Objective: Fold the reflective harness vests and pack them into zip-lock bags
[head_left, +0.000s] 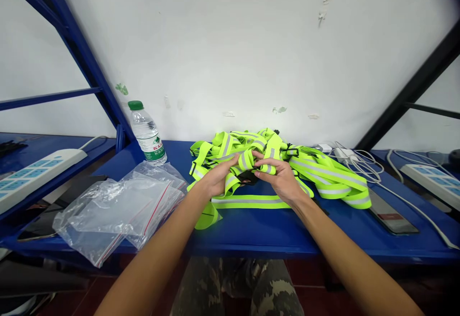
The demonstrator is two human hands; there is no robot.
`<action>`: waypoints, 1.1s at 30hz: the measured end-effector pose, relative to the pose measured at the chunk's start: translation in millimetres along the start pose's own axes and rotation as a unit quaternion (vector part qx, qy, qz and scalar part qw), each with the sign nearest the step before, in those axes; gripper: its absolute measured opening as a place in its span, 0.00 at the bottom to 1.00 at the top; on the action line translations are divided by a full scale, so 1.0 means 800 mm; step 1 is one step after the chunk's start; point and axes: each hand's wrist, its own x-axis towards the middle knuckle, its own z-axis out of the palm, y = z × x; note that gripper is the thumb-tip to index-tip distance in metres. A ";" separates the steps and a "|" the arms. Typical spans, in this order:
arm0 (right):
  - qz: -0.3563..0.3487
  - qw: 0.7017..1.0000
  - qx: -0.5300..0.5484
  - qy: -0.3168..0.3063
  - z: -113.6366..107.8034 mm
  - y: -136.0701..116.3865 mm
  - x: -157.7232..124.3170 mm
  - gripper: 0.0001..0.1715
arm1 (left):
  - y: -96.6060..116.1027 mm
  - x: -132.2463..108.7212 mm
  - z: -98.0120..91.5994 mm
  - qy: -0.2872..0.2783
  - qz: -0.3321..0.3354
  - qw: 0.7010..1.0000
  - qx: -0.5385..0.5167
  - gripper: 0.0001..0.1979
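Observation:
A tangled heap of neon-yellow reflective straps (247,139) with grey stripes and black buckles lies on the blue table (247,232) against the wall. Over its front, my left hand (218,177) is closed on a looped strap, its fingertips partly hidden by the webbing. My right hand (276,174) pinches a strap between thumb and fingers just to the right. Between both hands a dark piece shows, too covered to name. One strap runs straight across the table below the hands, and a folded bundle of straps (330,177) extends to the right.
Clear zip bags (122,206) overlap the table's left front edge, with a water bottle (148,134) behind them. At right lie a phone (391,213) and tangled white cables (362,165). Power strips (39,172) stand at both sides, beside slanted metal frame posts.

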 end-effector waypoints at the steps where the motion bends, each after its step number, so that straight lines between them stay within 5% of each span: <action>1: 0.012 1.000 0.029 -0.002 0.001 -0.001 0.000 0.07 | 0.000 0.001 0.000 -0.010 -0.018 1.000 -0.012 0.17; 5: 0.044 0.995 0.090 -0.021 0.002 -0.005 -0.001 0.07 | 0.002 0.006 0.002 0.018 -0.060 0.998 -0.015 0.16; 11: 0.059 0.991 0.053 -0.105 -0.019 -0.014 -0.012 0.13 | 0.019 0.003 0.011 0.053 -0.013 0.998 0.013 0.15; 16: 0.018 0.993 -0.042 -0.106 -0.026 -0.020 -0.021 0.07 | 0.023 0.003 0.019 0.003 -0.045 0.995 0.091 0.15; 22: -0.024 0.992 -0.116 -0.054 -0.013 -0.020 -0.016 0.06 | 0.023 0.019 0.015 -0.043 -0.062 0.996 0.056 0.20; 25: -0.042 0.992 -0.118 -0.020 -0.007 -0.023 -0.015 0.07 | 0.031 0.023 0.016 -0.011 -0.042 0.998 0.049 0.19; 33: -0.031 0.956 -0.284 -0.070 -0.005 -0.034 -0.042 0.15 | 0.062 0.015 0.033 0.120 0.029 0.982 0.140 0.19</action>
